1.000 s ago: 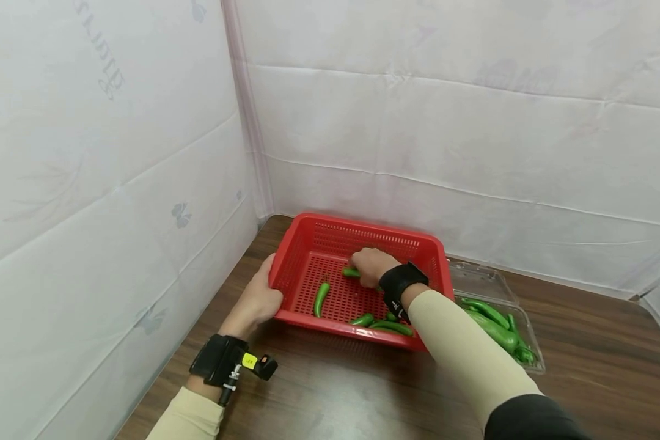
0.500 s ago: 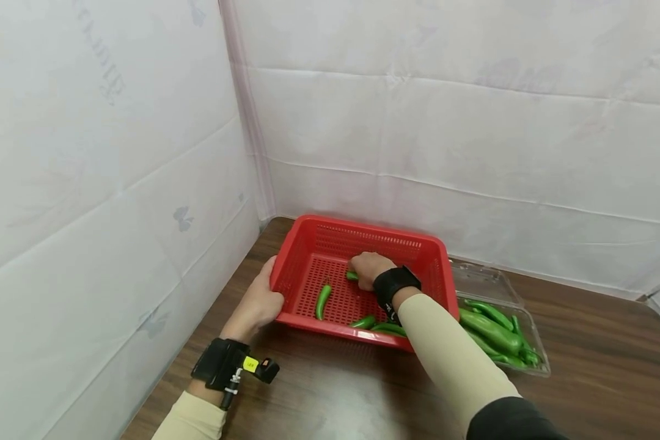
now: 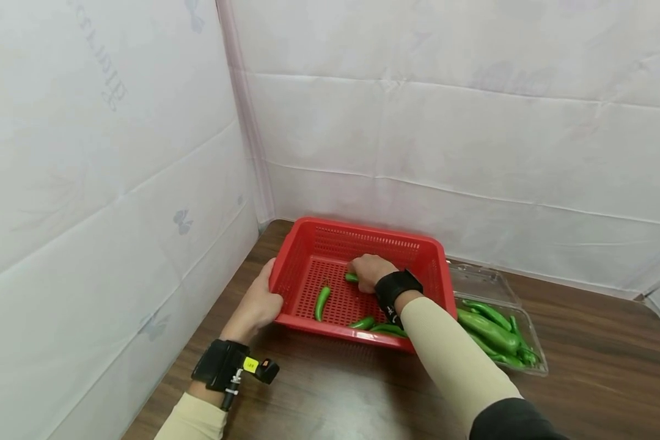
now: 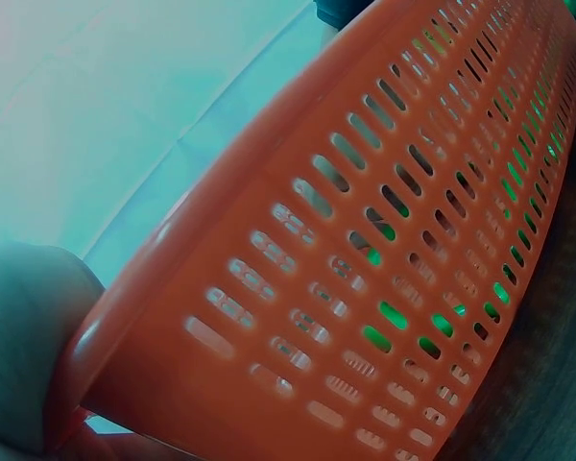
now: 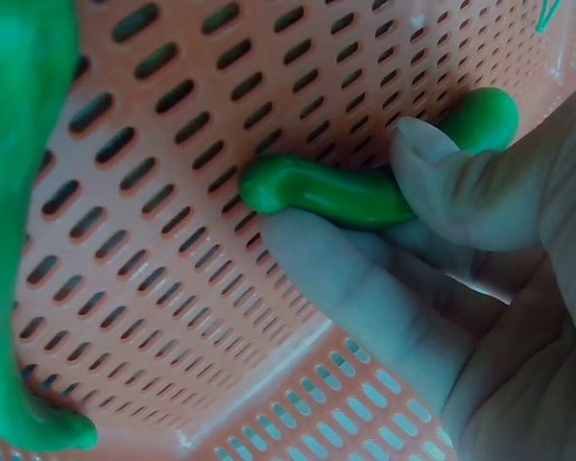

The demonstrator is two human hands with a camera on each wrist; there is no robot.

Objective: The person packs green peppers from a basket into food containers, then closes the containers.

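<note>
In the red basket point(image 3: 426, 260) (left hand point(image 3: 255, 305) gripping its corner), right hand point(image 3: 370, 271) pinches a pepper point(image 5: 346, 192).

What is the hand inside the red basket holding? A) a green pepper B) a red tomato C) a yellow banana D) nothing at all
A: the right hand pinches a green pepper between thumb and fingers inside the red basket, as the right wrist view shows up close.
</note>
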